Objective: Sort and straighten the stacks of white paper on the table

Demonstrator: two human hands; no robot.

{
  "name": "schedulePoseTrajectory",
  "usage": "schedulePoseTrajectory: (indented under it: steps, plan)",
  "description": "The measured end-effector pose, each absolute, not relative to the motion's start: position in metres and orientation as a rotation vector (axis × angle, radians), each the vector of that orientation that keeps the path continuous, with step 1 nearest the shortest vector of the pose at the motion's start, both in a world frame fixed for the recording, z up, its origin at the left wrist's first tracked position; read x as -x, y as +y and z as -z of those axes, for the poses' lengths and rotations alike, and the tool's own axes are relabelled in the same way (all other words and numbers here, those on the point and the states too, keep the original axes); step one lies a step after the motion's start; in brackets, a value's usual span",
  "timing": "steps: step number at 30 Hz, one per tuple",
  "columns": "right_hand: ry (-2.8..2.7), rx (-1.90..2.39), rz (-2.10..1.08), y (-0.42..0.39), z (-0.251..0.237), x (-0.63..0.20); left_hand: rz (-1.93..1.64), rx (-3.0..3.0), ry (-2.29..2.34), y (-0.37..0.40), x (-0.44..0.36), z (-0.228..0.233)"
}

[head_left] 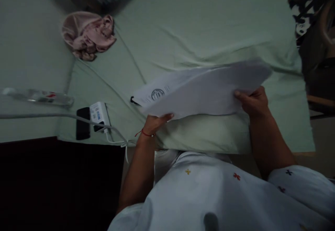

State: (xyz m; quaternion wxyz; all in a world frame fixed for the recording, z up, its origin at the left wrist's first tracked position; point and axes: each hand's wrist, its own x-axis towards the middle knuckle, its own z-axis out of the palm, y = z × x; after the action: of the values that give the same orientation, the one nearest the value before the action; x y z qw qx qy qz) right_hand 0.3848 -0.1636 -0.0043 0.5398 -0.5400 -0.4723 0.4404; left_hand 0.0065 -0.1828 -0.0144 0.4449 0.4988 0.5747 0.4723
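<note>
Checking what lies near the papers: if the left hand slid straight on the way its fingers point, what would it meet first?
The left hand points under the stack of papers, already touching it; beyond looks like bare green bedsheet, though depth is unclear.

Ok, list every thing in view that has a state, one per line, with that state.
sheaf of papers: lifted above the bed, gripped at both ends, stamped page on top
left hand: closed on the papers' near-left edge
right hand: closed on the papers' right edge
pink cloth: crumpled on the sheet
bedsheet: spread out, creased
phone: lying flat, screen dark
white charger: lying on the bed, cable attached
plastic bottle: lying on its side
</note>
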Motion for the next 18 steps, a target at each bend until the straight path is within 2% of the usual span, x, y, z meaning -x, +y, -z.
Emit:
schedulePoseTrajectory:
  steps: [5, 12, 18]
  plan:
    - [-1.017, 1.304, -1.163, -0.163, 0.007, -0.382, -1.212, -1.136, 1.356, -0.174, -0.019, 0.019]
    - [-0.949, 1.185, -1.052, -0.164, 0.011, -0.385, -1.216, -1.238, 1.335, -0.176, -0.008, 0.004]
    - [-1.201, 1.430, -1.175, -0.165, 0.014, -0.388, -1.073, -1.201, 1.407, -0.175, -0.012, 0.015]
